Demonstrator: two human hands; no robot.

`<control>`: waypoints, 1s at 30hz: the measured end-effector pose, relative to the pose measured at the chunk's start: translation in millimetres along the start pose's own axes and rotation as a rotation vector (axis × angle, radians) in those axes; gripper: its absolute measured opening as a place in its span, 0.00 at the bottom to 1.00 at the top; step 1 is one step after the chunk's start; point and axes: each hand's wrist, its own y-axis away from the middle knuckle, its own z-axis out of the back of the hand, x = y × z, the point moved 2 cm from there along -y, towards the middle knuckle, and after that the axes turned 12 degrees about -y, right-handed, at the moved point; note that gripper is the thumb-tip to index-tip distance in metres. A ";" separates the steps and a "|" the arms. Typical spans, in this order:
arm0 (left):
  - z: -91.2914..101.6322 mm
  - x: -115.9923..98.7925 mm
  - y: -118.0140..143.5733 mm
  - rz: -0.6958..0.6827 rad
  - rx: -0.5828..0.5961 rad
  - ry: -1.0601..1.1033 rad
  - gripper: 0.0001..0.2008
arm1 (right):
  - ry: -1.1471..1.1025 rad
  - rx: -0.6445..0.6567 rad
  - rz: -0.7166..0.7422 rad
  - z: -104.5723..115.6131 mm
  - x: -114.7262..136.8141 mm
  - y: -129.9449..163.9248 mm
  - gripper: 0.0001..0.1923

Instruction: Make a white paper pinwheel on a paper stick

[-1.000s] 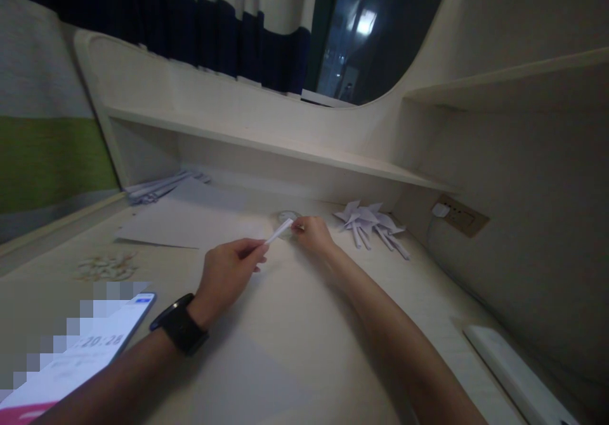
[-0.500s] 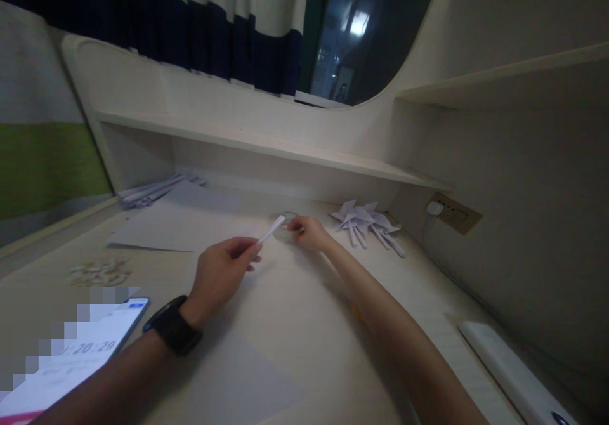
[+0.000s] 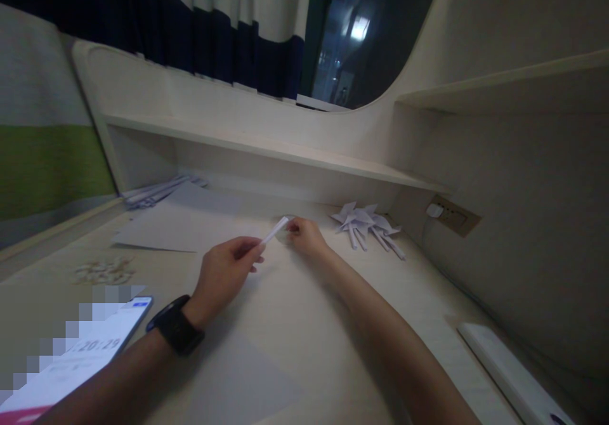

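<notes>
In the head view my left hand (image 3: 228, 276) is closed around the lower end of a thin white paper stick (image 3: 276, 229). The stick tilts up to the right, its tip close to my right fingers. My right hand (image 3: 307, 236) has its thumb and fingers pinched together near that tip; what they hold, if anything, is too small to make out. Behind and below these fingers a round, clear, ring-like thing (image 3: 281, 237) lies on the desk, partly hidden. Several white paper pinwheels (image 3: 364, 219) on paper sticks lie to the right of my right hand.
White sheets (image 3: 176, 222) and rolled paper sticks (image 3: 164, 190) lie at the back left. A pile of small pale pieces (image 3: 104, 271) and a lit phone (image 3: 104, 342) are at left. Another sheet (image 3: 247, 380) lies in front. A shelf (image 3: 266, 149) spans the back; a white bar-shaped object (image 3: 509, 368) is at right.
My right hand has shifted slightly, and its fingers now cover more of the round clear thing. The paper stick's tip is a little closer to them. My left hand keeps its grip.
</notes>
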 end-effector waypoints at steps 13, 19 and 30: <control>0.1 0.8 2.8 -0.039 0.041 -0.047 0.14 | -0.031 -0.062 -0.028 13.9 0.7 5.9 0.10; -4.0 2.6 7.6 -0.182 0.066 -0.199 0.16 | -0.009 -0.050 0.000 8.6 3.7 25.8 0.10; -1.8 -1.2 2.2 -0.250 0.002 -0.294 0.14 | 0.125 -0.062 -0.066 46.8 16.7 77.2 0.16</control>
